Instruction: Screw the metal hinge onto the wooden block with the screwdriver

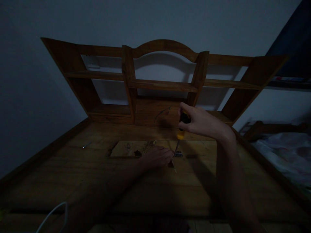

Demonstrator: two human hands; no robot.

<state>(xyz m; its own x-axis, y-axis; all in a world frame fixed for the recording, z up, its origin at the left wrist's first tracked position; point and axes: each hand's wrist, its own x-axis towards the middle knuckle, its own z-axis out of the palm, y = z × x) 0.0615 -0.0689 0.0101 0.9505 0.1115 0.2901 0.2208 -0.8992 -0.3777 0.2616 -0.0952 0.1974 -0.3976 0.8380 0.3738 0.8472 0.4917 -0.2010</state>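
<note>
My right hand (198, 121) grips a screwdriver with a yellow and black handle (180, 134), held nearly upright with its shaft pointing down. The tip meets the desk area beside my left fingertips, next to a small dark metallic piece (178, 154). My left hand (159, 156) lies low on the desk, fingers bent together near the tip; what they pinch, if anything, is hidden in the dim light. Left of it runs a pale, rough-edged recessed patch (123, 148) with crumbly debris (148, 146). A thin pale sliver (174, 165) lies just below my left fingers.
A wooden shelf unit (164, 84) stands along the back of the desk (80, 174). A small shiny metal item (86, 145) lies at the left. A white cable (52, 212) loops at the front left. Plastic bags (286, 155) sit beyond the right edge.
</note>
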